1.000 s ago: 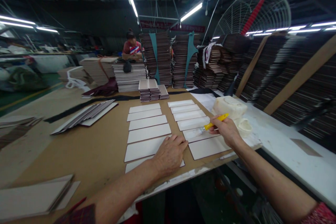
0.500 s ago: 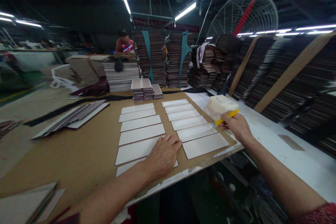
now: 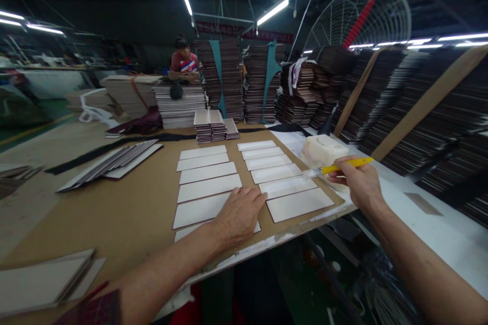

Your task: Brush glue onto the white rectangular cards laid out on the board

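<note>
My right hand [image 3: 358,180] grips a paintbrush [image 3: 345,164] with a yellow handle. Its bristles point left and lie at the upper right corner of a pale rectangular panel [image 3: 292,187] in the right column. White wet-looking smears show on that panel. My left hand [image 3: 242,213] lies flat, palm down, over the nearest panels of the left column [image 3: 209,186], its fingertips by the right column's edge. One bare panel [image 3: 301,204] sits nearest the table edge on the right. Just behind my right hand stands a whitish tub [image 3: 324,148].
Fanned panels [image 3: 110,165] lie on the brown board [image 3: 133,213] at left, and more panels [image 3: 41,279] at the near left corner. Small stacks [image 3: 209,124] stand behind the columns. Tall strapped stacks [image 3: 259,86] and a large fan [image 3: 362,20] rise beyond. A person [image 3: 183,61] is behind them.
My right hand has shifted to the right, and the brush now lies flatter, its handle stretching further right. My left hand stays on the panels. The whole view has shifted slightly.
</note>
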Tool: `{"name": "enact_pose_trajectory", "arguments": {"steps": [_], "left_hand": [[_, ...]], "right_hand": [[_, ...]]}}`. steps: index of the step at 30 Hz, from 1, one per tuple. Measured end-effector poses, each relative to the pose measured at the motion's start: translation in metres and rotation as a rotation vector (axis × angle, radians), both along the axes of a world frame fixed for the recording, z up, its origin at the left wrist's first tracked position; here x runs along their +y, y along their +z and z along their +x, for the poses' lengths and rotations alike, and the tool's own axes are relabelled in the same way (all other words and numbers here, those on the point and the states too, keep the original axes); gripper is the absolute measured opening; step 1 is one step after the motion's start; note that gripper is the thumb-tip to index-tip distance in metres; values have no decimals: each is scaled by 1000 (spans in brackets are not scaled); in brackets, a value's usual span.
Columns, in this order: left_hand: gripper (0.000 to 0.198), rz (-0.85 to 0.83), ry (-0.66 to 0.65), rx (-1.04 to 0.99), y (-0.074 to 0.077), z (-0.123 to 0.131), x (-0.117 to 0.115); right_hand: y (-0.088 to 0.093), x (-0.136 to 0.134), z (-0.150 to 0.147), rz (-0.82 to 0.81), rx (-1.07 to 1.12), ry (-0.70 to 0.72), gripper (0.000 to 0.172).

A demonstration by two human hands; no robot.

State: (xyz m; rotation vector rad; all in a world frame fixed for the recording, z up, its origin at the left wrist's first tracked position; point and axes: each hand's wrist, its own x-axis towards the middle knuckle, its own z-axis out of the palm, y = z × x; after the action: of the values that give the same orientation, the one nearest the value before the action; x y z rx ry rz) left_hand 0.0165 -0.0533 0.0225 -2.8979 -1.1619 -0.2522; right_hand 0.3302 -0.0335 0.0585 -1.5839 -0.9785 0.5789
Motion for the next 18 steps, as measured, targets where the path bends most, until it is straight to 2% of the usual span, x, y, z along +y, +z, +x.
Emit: {"name": "enact_pose_trajectory", "arguments": {"steps": [3,7,11,18], "left_hand": [[43,-10,-25,-25,9,-1,-15],[44,-112,-94,-18,6,0,-34],[45,-120,-85,5,-2,4,-39],[40,-77,-102,15,-5,4,-39]], "right_hand": [[2,-18,-19,32,223,75,14],[-4,-37,-44,-10,397,178,27],[-15,-45,-60,-51,461,225,33],[-24,-45,-71,-82,462,257,34]]}}
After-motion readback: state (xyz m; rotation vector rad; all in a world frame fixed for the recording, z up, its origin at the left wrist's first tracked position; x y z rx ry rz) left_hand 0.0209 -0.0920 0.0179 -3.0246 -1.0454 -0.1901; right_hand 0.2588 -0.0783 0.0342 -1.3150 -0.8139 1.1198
